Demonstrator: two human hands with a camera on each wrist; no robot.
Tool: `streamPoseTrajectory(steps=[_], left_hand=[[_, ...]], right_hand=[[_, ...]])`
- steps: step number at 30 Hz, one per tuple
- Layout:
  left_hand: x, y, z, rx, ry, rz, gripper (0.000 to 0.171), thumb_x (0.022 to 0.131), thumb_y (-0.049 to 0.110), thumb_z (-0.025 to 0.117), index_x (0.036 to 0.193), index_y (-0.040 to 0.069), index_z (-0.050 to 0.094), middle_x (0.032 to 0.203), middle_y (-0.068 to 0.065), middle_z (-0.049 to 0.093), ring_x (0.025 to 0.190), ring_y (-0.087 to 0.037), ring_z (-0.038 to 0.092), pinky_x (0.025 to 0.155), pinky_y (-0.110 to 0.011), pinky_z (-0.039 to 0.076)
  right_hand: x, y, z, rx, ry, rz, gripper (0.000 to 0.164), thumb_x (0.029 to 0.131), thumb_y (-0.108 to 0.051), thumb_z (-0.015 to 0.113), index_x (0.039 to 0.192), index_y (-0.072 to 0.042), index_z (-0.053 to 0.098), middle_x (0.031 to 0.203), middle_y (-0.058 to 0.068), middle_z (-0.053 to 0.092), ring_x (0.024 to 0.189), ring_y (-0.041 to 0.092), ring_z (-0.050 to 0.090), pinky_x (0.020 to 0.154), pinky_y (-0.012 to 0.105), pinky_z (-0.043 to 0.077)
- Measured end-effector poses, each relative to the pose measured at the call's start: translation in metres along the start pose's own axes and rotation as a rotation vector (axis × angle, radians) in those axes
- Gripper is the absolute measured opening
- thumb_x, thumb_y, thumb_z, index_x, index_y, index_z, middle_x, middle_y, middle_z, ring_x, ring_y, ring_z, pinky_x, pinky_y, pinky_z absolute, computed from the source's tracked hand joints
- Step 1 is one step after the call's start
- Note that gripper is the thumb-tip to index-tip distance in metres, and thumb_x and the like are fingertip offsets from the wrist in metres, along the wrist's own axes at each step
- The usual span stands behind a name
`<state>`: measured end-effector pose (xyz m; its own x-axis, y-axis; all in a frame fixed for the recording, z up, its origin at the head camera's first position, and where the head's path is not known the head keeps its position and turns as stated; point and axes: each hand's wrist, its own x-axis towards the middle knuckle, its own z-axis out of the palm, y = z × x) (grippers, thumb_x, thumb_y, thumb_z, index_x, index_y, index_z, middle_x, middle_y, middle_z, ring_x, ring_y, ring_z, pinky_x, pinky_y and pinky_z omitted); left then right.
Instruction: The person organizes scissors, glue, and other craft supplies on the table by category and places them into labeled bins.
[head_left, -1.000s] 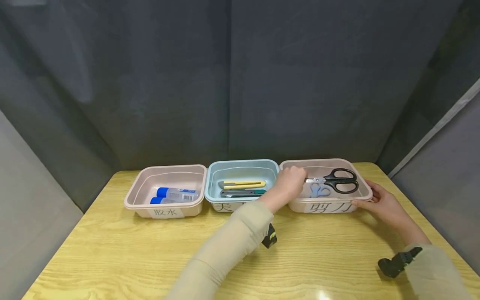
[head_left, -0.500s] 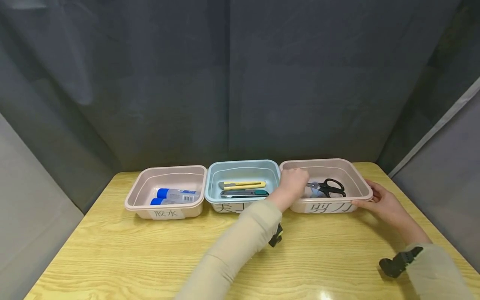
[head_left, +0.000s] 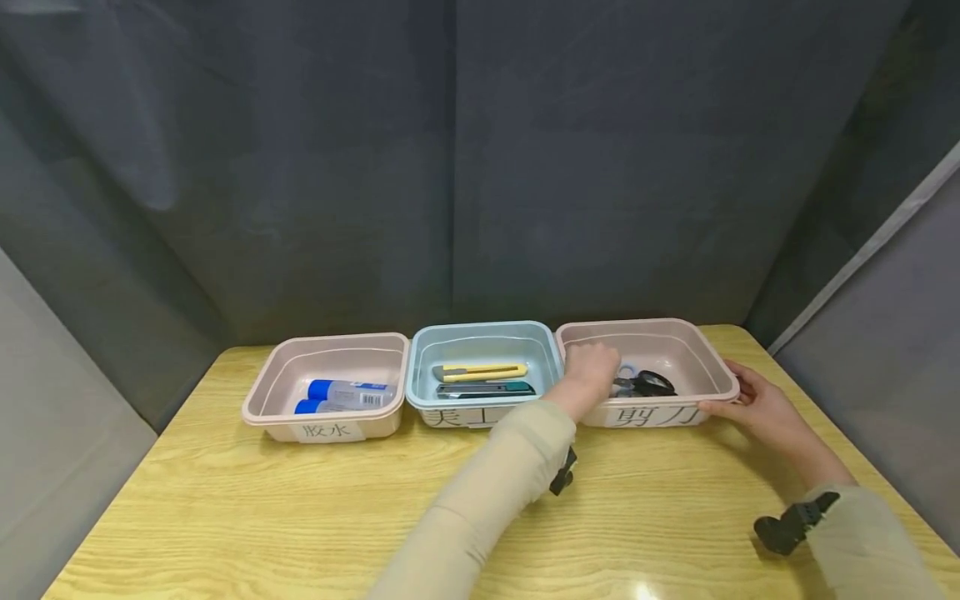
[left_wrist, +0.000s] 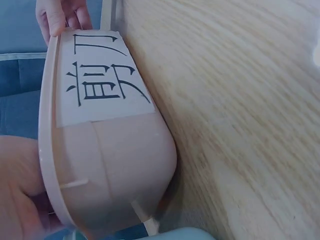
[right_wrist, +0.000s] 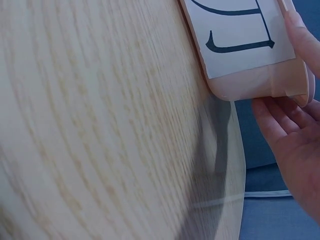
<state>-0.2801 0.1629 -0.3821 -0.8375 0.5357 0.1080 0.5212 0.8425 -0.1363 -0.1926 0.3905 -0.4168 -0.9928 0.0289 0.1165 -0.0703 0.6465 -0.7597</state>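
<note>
At the right stands a pink plastic bin (head_left: 690, 358) with a white label. My left hand (head_left: 592, 368) reaches into its left part and pinches the blade end of black-handled scissors (head_left: 652, 383); its fingertips are hidden inside the bin. Beside them, a small light blue pair of scissors (head_left: 627, 370) is partly covered. In the left wrist view, the left hand (left_wrist: 17, 185) hangs over the bin's rim. My right hand (head_left: 765, 410) grips the bin's right end. The right wrist view shows that hand's thumb on the label side and its fingers at the end wall (right_wrist: 285, 77).
A light blue bin (head_left: 487, 327) next to it holds a yellow box cutter (head_left: 483, 372) and a dark green-ended one (head_left: 487, 388). Farther left, another pink bin (head_left: 326, 343) contains blue-capped glue bottles (head_left: 352, 392). Dark curtains (head_left: 450, 167) hang behind the wooden table (head_left: 300, 508).
My left hand has lowered the black-handled scissors into the right pink bin, and their handles have shifted down and left. The right hand keeps its grip on the bin.
</note>
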Motion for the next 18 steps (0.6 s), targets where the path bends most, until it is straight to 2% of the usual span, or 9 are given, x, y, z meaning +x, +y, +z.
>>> streamPoseTrajectory(steps=[4, 10, 15, 18], left_hand=[[0.0005, -0.0015, 0.0024, -0.015, -0.005, -0.007, 0.004, 0.081, 0.028, 0.065, 0.085, 0.027, 0.067, 0.089, 0.01, 0.066, 0.077, -0.009, 0.061, 0.061, -0.029, 0.049], [0.0037, -0.0055, 0.0029, -0.013, 0.029, -0.015, 0.007, 0.085, 0.022, 0.06, 0.083, 0.026, 0.066, 0.086, 0.009, 0.066, 0.073, -0.008, 0.06, 0.057, -0.026, 0.049], [0.0007, -0.0079, -0.0024, -0.032, 0.075, 0.019, 0.011, 0.085, 0.019, 0.059, 0.081, 0.026, 0.067, 0.085, 0.01, 0.066, 0.073, -0.007, 0.06, 0.058, -0.026, 0.049], [-0.0038, -0.0085, -0.0062, -0.033, 0.104, 0.066, 0.013, 0.085, 0.019, 0.058, 0.083, 0.028, 0.067, 0.083, 0.011, 0.065, 0.072, -0.007, 0.06, 0.058, -0.026, 0.048]], right_hand=[[0.0003, 0.0012, -0.0002, -0.004, -0.011, 0.012, 0.084, 0.083, -0.027, 0.067, 0.142, 0.006, 0.017, 0.134, 0.033, 0.034, 0.092, -0.018, 0.037, 0.069, 0.001, 0.039], [0.0006, -0.0026, -0.005, 0.013, -0.013, -0.024, 0.081, 0.084, -0.023, 0.066, 0.141, 0.007, 0.018, 0.132, 0.034, 0.035, 0.09, -0.022, 0.037, 0.068, 0.001, 0.04], [-0.0032, -0.0036, -0.0066, -0.014, -0.01, -0.001, 0.083, 0.083, -0.025, 0.067, 0.141, 0.007, 0.017, 0.133, 0.035, 0.033, 0.089, -0.022, 0.033, 0.068, 0.0, 0.037], [-0.0065, -0.0019, -0.0075, -0.018, -0.012, 0.008, 0.083, 0.083, -0.025, 0.066, 0.142, 0.006, 0.016, 0.134, 0.036, 0.032, 0.089, -0.023, 0.033, 0.068, -0.001, 0.037]])
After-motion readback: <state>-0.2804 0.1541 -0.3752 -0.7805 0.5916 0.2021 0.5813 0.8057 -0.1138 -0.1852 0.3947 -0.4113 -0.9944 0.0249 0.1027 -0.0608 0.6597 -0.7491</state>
